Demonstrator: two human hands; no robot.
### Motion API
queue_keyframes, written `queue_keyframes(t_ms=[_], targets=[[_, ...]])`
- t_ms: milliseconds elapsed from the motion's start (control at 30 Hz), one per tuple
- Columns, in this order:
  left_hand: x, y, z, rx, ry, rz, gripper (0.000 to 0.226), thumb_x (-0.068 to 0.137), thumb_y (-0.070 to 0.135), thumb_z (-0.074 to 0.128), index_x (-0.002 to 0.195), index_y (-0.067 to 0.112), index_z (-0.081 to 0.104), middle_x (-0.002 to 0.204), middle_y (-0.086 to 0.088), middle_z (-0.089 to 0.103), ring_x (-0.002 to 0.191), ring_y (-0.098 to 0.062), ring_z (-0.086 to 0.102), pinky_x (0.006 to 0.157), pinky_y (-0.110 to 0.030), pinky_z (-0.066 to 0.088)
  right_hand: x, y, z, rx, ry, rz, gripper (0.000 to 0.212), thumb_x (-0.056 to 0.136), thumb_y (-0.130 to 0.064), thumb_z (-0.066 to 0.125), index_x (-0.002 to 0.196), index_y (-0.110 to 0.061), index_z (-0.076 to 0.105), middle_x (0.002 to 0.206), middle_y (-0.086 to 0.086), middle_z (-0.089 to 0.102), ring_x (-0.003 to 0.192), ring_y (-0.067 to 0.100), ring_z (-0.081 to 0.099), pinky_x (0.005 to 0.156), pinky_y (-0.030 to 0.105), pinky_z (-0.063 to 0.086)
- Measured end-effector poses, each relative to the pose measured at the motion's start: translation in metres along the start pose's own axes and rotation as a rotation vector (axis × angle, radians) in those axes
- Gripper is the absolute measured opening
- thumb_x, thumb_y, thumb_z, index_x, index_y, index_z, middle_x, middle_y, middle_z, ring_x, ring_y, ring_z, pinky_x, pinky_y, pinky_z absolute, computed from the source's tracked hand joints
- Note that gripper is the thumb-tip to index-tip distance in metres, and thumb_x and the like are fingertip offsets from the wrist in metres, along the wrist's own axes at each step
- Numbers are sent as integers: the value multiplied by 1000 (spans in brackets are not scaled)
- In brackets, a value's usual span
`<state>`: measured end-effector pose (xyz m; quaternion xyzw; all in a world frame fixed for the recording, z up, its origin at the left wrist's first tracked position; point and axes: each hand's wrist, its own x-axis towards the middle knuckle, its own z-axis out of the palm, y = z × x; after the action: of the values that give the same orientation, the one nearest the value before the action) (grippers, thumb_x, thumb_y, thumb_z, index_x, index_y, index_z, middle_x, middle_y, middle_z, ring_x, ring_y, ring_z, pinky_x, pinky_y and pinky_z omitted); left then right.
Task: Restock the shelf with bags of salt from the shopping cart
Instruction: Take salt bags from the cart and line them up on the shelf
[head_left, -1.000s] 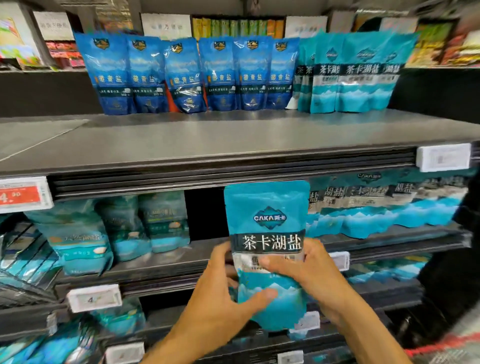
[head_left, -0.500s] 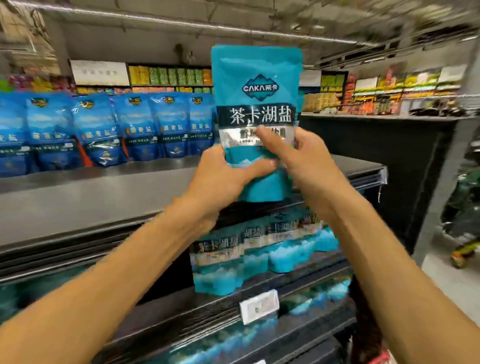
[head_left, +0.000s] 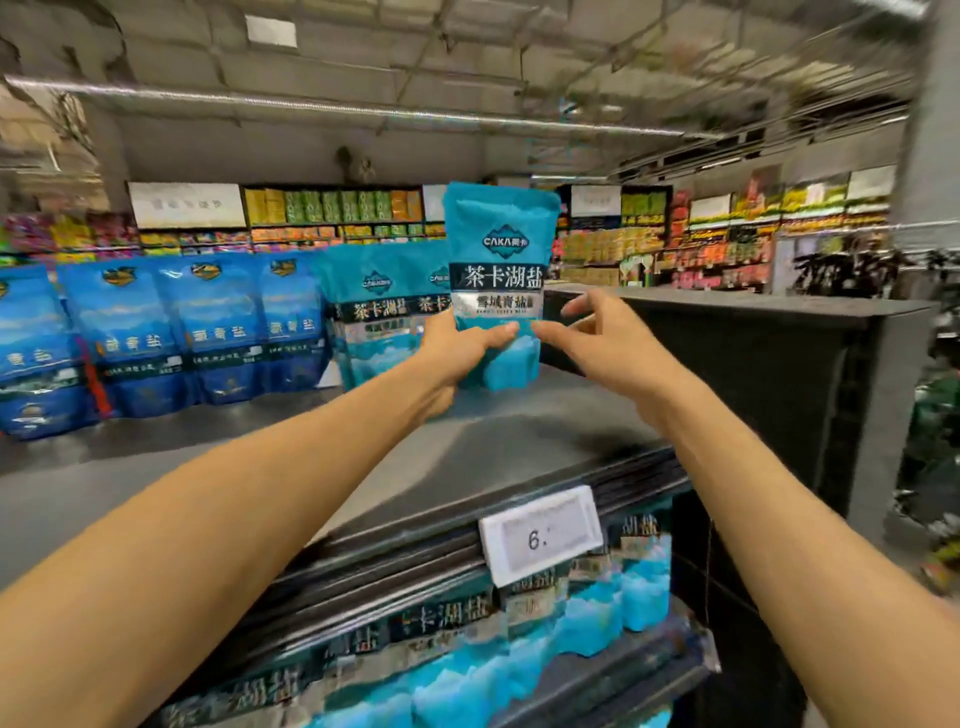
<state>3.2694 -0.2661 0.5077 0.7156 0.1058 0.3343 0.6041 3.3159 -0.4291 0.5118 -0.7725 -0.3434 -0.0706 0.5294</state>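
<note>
Grey metal made up the top shelf (head_left: 291, 467), the broadest thing in view, running from the left edge to its right end. Along its back stood a row of dark blue salt bags (head_left: 171, 332), and just to their right a short stand of teal salt bags (head_left: 382, 322), upright and touching one another. Below, the lower shelf (head_left: 597, 670) carried more teal packs behind a white price tag (head_left: 540, 535).

One teal salt bag (head_left: 496, 280) was upright at the right end of the teal stand, its base at or just above the shelf surface; whether it actually rested there could not be told. The left hand (head_left: 457, 353) gripped its lower left part, thumb across the front and the fingers hidden behind. The right hand (head_left: 597, 338) was spread wide with straight fingers, one fingertip just touching the bag's right edge and holding nothing.

The step in hand looked to be setting the bag down. To do it well, the base would need to sit flat, the front panel facing out and level with its neighbours, pressed snug against them so it would not tip toward the open right end. The left hand ought to let go only once the bag stood steady, the right steadying its free edge.
</note>
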Motion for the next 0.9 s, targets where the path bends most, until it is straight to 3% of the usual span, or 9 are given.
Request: queue_keyframes(t_ms=[67, 233, 367, 467, 600, 700, 900], targets=[[32, -21, 15, 49, 48, -55, 37, 78, 5, 79, 113, 7, 69, 110, -11, 73, 100, -24, 70, 89, -36, 57, -10, 20, 1, -39, 67, -37, 36, 86, -41, 71, 107, -14, 61, 85, -7, 63, 76, 7, 58, 76, 32, 50], [101, -60, 46, 112, 175, -142, 44, 75, 16, 83, 114, 7, 66, 112, -12, 71, 103, -28, 68, 94, -46, 54, -27, 43, 1, -84, 7, -137, 17, 86, -39, 71, 92, -22, 67, 84, -9, 70, 77, 1, 64, 72, 16, 49], [129, -69, 58, 330, 211, -116, 50, 74, 31, 83, 115, 11, 60, 117, -10, 67, 108, -30, 63, 97, -41, 52, -31, 44, -6, -33, 10, -193, 15, 86, -41, 69, 89, -27, 67, 81, -12, 69, 79, 0, 63, 71, 15, 50], [136, -65, 60, 556, 204, -96, 50, 73, 36, 84, 109, 11, 60, 106, -6, 64, 99, -24, 61, 90, -33, 51, -34, 46, -5, 14, -22, -219, 15, 86, -41, 69, 87, -26, 67, 79, -11, 70, 78, -1, 63, 70, 15, 50], [136, -62, 62, 842, 215, -72, 53, 69, 36, 87, 105, 8, 59, 96, -6, 54, 89, -22, 52, 75, -30, 43, -35, 51, -5, 53, -27, -242, 15, 86, -39, 68, 86, -25, 68, 76, -9, 69, 77, 0, 63, 69, 13, 50], [136, -61, 62, 1045, 215, -8, 47, 74, 39, 83, 99, 7, 60, 105, -15, 63, 93, -29, 59, 73, -34, 43, -33, 54, -4, 76, 8, -264, 15, 86, -38, 69, 82, -23, 67, 72, -9, 68, 74, 0, 63, 65, 10, 47], [135, -64, 76, 1349, 243, 26, 29, 93, 20, 63, 118, 5, 60, 121, -15, 61, 110, -34, 60, 82, -41, 50, -33, 60, -4, 71, 39, -296, 15, 86, -39, 67, 81, -25, 67, 72, -12, 67, 76, 0, 63, 67, 10, 47]])
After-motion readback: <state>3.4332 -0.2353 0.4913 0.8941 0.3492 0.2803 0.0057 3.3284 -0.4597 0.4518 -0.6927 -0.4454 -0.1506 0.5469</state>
